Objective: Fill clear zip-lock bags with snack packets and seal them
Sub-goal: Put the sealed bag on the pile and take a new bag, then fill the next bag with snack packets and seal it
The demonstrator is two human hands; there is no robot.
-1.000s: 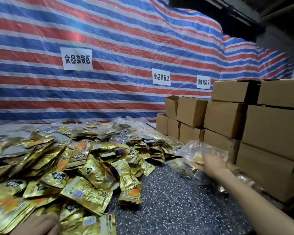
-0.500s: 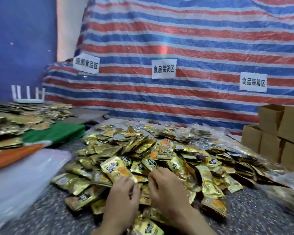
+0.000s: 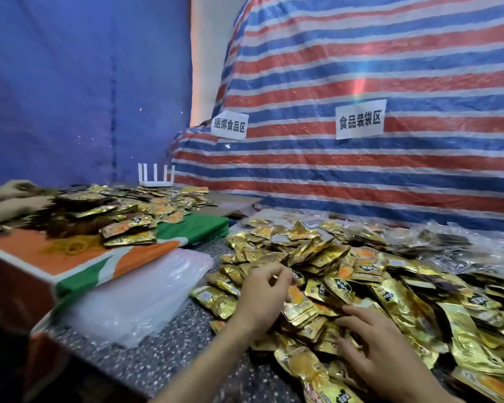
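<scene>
A big heap of gold snack packets [image 3: 361, 274] covers the speckled table [image 3: 163, 356] from the middle to the right edge. My left hand [image 3: 262, 298] hovers at the heap's near left side, fingers curled, pinching a gold packet with an orange print [image 3: 300, 308]. My right hand [image 3: 373, 356] rests on the packets at the near edge with its fingers spread. A flat stack of empty clear zip-lock bags [image 3: 140, 295] lies left of my left hand. Filled clear bags [image 3: 460, 245] lie at the heap's far right.
To the left, a raised surface under an orange, white and green cloth [image 3: 105, 260] carries another packet pile [image 3: 122, 210] and rubber bands [image 3: 70, 245]. Another person's hands [image 3: 12, 193] work at its far left. A white router [image 3: 156, 177] stands behind. Striped tarpaulin [image 3: 361, 68] backs the table.
The view swung left, away from the cardboard boxes. My right hand left the filled bag and came to the heap. My left hand rose with a packet while both hands spread apart.
</scene>
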